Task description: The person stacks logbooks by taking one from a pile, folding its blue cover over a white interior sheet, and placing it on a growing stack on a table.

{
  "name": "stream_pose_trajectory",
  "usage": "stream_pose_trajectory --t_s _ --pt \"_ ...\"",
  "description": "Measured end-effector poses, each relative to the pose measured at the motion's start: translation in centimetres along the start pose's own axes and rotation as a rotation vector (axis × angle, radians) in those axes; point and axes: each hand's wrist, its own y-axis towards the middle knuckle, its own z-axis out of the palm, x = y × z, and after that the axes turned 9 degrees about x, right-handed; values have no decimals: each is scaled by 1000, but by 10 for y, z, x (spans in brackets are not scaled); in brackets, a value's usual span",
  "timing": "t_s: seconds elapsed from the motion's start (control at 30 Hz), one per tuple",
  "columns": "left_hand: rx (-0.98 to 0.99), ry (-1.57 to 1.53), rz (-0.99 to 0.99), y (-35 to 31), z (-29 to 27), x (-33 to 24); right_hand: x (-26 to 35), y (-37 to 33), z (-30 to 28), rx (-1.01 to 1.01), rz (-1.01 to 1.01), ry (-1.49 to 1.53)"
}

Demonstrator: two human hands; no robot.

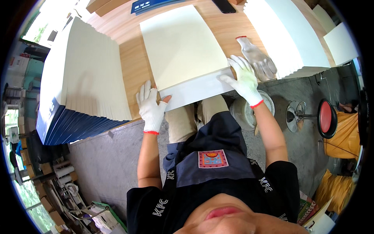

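In front of me lies a large rectangle of cream paper, with a white band along its near edge. I cannot tell whether the band is a flap or the side of a stack. My left hand, in a white knit glove with a red cuff, rests at the band's left end, fingers spread; its thumb tip is bare. At the other end is my right hand, gloved alike, with its thumb on the band and its fingers stretched past the paper's right corner. A loose grey-white glove lies beside it.
A tall row of blue-covered booklets stands at the left, and another thick paper stack at the right. Farther back are blue booklets and a black phone. Below the table are a bucket and a red-seated stool.
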Motion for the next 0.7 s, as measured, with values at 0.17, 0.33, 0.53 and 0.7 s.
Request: stream_pose_trajectory --t_s 0.17,0.33,0.53,0.7 --pt "-4 3 11 0 3 -3 0 -1 -9 22 13 26" --pt "-20 20 24 -1 4 1 1 -2 -7 10 0 50" --pt "-25 75 42 1 1 -2 3 -2 -8 10 6 -31" --pt "-3 -76 111 5 -15 -22 11 3 -18 -12 -74 216"
